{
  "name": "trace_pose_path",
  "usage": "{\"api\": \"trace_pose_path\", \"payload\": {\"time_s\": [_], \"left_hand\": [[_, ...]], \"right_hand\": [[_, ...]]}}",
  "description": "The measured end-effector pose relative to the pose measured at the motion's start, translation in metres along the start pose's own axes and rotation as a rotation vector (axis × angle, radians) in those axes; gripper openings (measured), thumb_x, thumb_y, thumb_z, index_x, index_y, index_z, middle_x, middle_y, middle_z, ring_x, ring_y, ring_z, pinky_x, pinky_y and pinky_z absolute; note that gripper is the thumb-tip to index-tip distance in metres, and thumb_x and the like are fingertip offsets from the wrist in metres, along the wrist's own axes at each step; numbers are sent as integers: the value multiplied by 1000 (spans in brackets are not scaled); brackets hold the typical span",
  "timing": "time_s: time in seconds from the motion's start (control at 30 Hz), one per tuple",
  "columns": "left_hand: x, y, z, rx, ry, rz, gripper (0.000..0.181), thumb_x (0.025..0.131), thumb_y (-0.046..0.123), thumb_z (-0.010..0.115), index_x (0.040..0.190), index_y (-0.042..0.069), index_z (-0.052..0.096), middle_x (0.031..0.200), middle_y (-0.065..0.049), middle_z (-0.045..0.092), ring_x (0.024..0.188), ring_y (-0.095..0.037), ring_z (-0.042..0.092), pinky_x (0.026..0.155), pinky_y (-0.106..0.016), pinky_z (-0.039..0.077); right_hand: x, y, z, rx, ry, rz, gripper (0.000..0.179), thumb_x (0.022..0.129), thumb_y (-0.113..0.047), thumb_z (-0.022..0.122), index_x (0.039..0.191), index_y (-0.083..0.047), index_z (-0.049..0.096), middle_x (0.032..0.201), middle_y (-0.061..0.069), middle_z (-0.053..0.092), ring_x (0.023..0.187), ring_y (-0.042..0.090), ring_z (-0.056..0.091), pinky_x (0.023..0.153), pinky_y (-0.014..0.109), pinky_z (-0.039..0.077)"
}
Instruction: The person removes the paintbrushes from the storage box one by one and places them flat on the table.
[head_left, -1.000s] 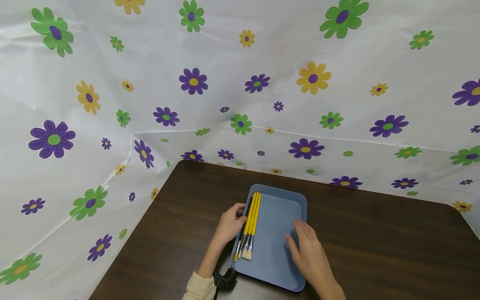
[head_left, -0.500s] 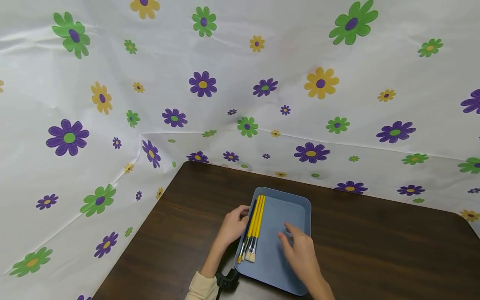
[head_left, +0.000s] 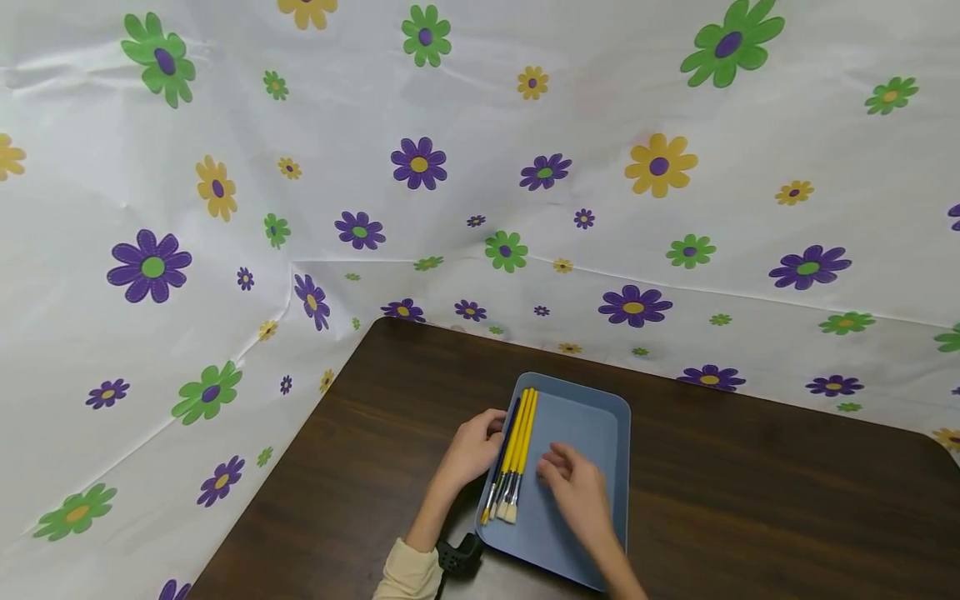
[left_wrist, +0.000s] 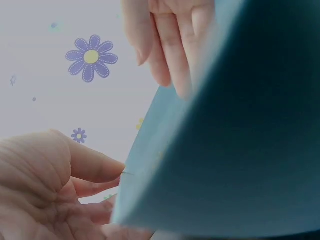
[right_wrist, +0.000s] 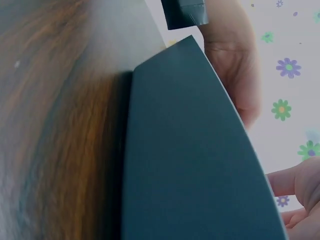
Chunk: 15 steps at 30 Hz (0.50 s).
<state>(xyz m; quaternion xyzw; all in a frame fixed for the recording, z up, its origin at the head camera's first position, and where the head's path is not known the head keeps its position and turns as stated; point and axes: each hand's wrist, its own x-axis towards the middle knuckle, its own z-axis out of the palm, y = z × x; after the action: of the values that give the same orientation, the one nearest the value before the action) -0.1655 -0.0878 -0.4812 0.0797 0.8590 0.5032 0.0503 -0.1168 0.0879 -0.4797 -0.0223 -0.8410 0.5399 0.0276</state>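
A blue-grey tray [head_left: 588, 408] lies on the table. Along its left side sit paintbrushes, bristles toward me: yellow-handled ones [head_left: 527, 437] and a dark blue one [head_left: 506, 446]. My left hand [head_left: 471, 450] holds the tray's left rim; in the left wrist view its thumb [left_wrist: 102, 165] meets the edge. My right hand [head_left: 581, 493] hovers over the tray's bare right part, fingers loosely bent and holding nothing, to the right of the brushes. In the right wrist view the tray wall [right_wrist: 185, 150] hides part of this hand [right_wrist: 306, 197].
The dark brown table [head_left: 720, 483] extends to both sides of the tray. A white sheet with printed flowers [head_left: 480, 108] hangs behind and to the left. A black strap device [head_left: 459, 552] is on the left wrist, below the beige sleeve [head_left: 408, 575].
My right hand has moved left from the tray's right rim over its floor toward the brushes, its fingers bending more. The left hand stays at the left rim. The head view has shifted slightly.
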Motion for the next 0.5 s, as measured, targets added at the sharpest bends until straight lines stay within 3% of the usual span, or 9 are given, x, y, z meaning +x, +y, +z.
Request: {"api": "trace_pose_path", "payload": {"time_s": [0.2,0.5], "left_hand": [[1,0,-2,15,-26,16,34,102,2,56,135,-3,62,113,-16,69,92,-26,65,84,-46,55],[1,-2,-6,-5,-50,14,36,102,1,53,137,-3,60,114,-17,69,96,-28,66,86,-47,55]], "right_hand": [[1,-2,8,138,-73,75,40,96,2,61,130,24,54,110,31,70,96,35,72,72,31,63],[2,-4,17,154,-107,60,41,95,3,64,128,25,54,111,33,68,95,37,72,71,33,63]]}}
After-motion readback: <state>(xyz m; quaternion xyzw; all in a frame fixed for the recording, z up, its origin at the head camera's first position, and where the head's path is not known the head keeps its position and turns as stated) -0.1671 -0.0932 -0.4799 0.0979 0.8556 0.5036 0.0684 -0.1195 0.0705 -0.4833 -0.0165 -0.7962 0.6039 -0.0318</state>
